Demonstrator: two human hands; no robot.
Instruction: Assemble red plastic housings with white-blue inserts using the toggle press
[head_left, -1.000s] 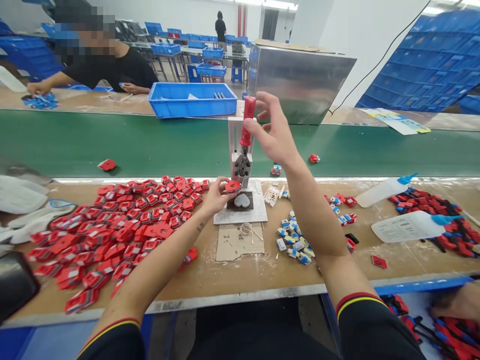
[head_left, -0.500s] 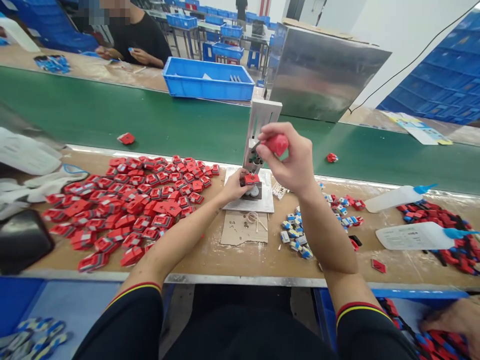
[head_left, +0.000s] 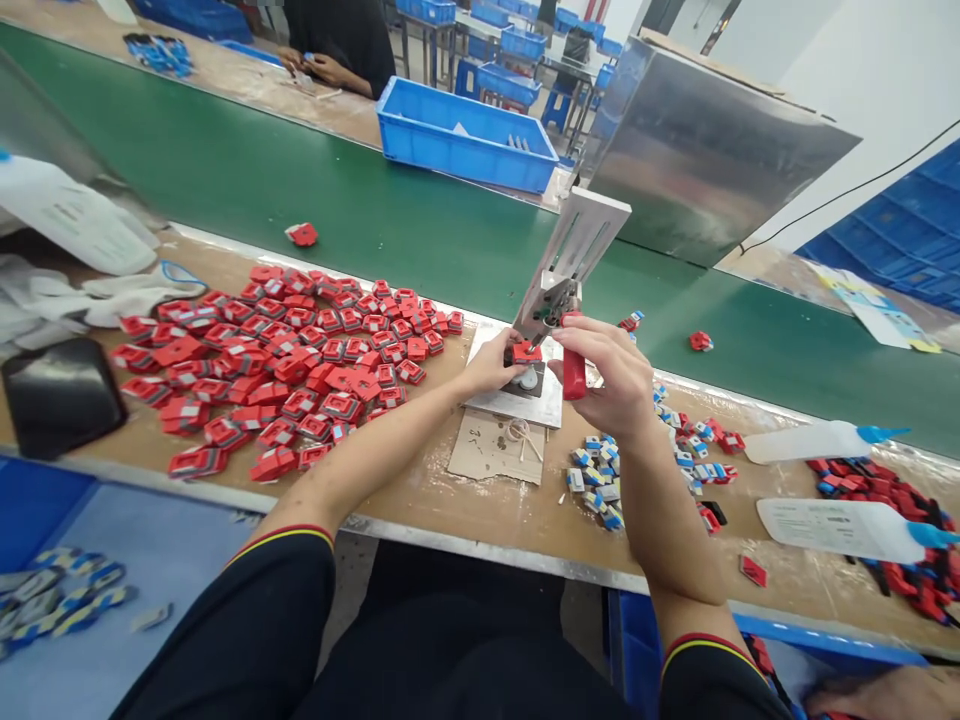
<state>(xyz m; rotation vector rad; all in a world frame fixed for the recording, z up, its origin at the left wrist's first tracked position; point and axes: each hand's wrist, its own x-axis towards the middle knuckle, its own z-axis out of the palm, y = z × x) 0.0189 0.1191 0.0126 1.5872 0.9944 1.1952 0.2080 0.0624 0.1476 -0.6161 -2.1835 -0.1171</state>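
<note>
With the right hand (head_left: 607, 385) gripping the small hand press's (head_left: 559, 300) red lever handle (head_left: 574, 373) pulled down, the left hand's (head_left: 491, 365) fingers should pinch the red clip part (head_left: 526, 352) squarely on the nest beneath the press head, clear of the ram.

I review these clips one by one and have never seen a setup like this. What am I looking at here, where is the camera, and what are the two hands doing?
The camera sits on a person's head, looking down at their own bare hands over a workbench. In the middle stands a small hand press on a white base plate. The right hand grips the press's red lever handle, pulled down. The left hand steadies a small red part under the press. Left of it lies a pile of red parts; right of it, small blue-and-white pieces and two squeeze bottles. Behind runs a green conveyor belt; another person works across it.
</note>
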